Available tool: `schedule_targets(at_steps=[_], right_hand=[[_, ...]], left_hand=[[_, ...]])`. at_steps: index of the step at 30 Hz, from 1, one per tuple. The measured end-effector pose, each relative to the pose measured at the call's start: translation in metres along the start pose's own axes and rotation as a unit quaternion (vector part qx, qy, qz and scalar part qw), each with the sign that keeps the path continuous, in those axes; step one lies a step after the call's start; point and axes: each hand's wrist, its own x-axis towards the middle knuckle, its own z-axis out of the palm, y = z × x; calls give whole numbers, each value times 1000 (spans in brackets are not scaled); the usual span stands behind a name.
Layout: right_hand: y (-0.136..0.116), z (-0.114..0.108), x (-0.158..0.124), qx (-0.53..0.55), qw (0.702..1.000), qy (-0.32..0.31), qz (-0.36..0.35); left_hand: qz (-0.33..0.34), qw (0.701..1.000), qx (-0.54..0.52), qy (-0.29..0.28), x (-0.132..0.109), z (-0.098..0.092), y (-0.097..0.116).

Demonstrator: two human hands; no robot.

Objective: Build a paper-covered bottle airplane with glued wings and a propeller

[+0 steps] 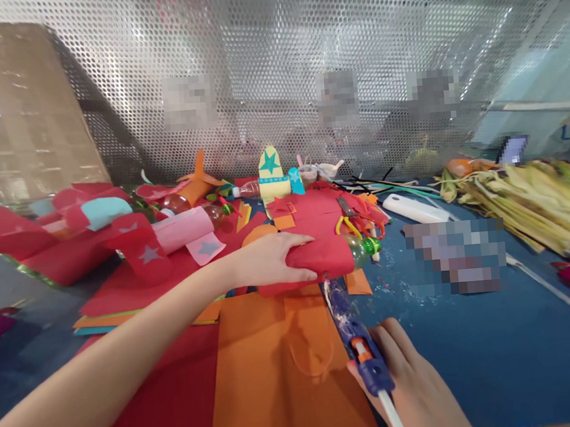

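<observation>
My left hand (269, 257) is closed over a plastic bottle (359, 250) wrapped in red paper (332, 249). The bottle lies on its side, its green-capped neck pointing right. In my right hand (410, 368) is a dark blue glue gun (347, 320) with a white glue stick in its rear. Its nozzle meets the lower edge of the red wrap, or sits very close to it. Beneath them lies an orange paper sheet (258, 373) with a rounded shape marked or cut in it. An orange paper piece shows just behind my left wrist.
Paper-covered bottle planes stand at left, including a pink one (182, 229), and a yellow one (275, 186) at the back. Scissors (350, 225) lie behind the bottle. On the right are a white glue gun (413, 208), its cord and dried husks (535, 200). Perforated metal (264, 77) rises behind.
</observation>
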Motion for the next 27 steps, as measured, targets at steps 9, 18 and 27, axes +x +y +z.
schedule_targets(at_steps=[9,18,27], right_hand=[[13,4,-14,-45,999,-12,1],[21,-1,-21,-40,998,-51,-26],[3,-1,-5,0,1000,-16,-4]], left_hand=[[1,1000,-2,8,0,1,-3],[3,1000,-8,5,0,1,-3],[3,1000,-13,3,-1,1,-2]])
